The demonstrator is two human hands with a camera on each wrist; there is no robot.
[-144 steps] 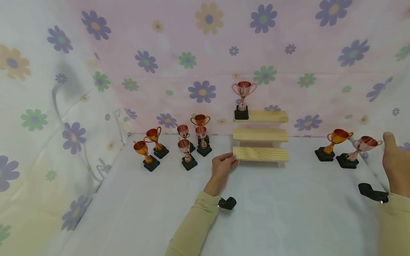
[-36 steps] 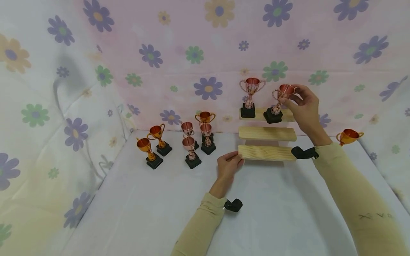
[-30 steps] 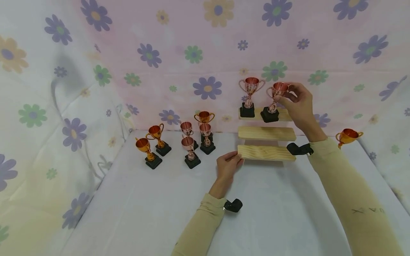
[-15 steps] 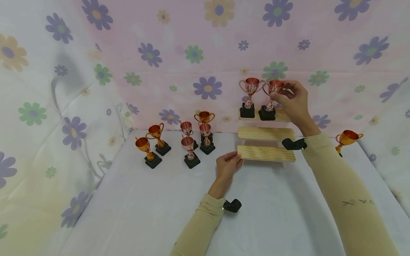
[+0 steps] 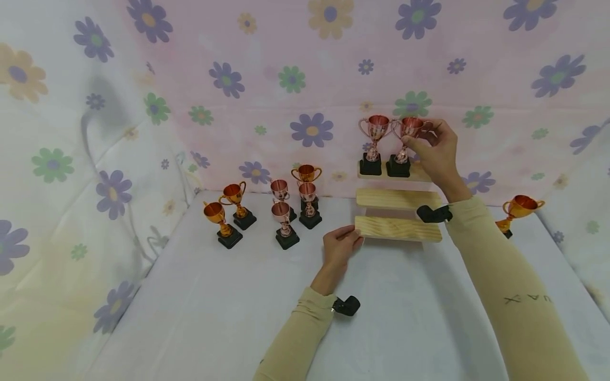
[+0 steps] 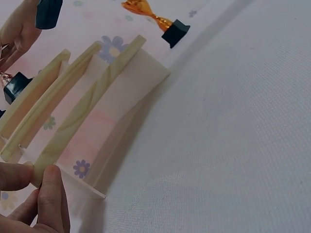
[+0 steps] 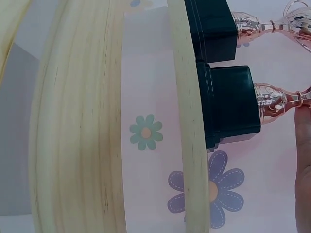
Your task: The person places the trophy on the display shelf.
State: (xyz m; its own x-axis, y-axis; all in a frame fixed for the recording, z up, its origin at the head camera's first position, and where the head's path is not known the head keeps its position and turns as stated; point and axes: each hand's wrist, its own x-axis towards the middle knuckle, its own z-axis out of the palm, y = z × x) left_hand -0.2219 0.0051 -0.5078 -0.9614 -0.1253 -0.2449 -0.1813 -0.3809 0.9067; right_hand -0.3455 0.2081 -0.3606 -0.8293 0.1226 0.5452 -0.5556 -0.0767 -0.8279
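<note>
A three-step wooden shelf (image 5: pixel 397 228) stands at the back of the white table. On its top step (image 5: pixel 421 173) two pink-copper trophies stand side by side. The left one (image 5: pixel 374 140) stands free. My right hand (image 5: pixel 415 138) pinches the cup of the right trophy (image 5: pixel 402 153), whose black base (image 7: pixel 233 104) sits on the step's edge (image 7: pixel 187 145) next to the other base (image 7: pixel 206 24). My left hand (image 5: pixel 355 241) pinches the left end of the bottom step (image 6: pixel 92 104), thumb and fingers (image 6: pixel 51 194) round the wood.
Several gold and copper trophies (image 5: pixel 281 214) stand grouped at the back left. One gold trophy (image 5: pixel 518 209) stands at the far right, also in the left wrist view (image 6: pixel 155 19). Floral cloth (image 5: pixel 238 79) walls the back and left side.
My right hand carried the copper trophy from the table's right side to the top step and slid it left beside the first trophy. The left hand stayed on the bottom step.
</note>
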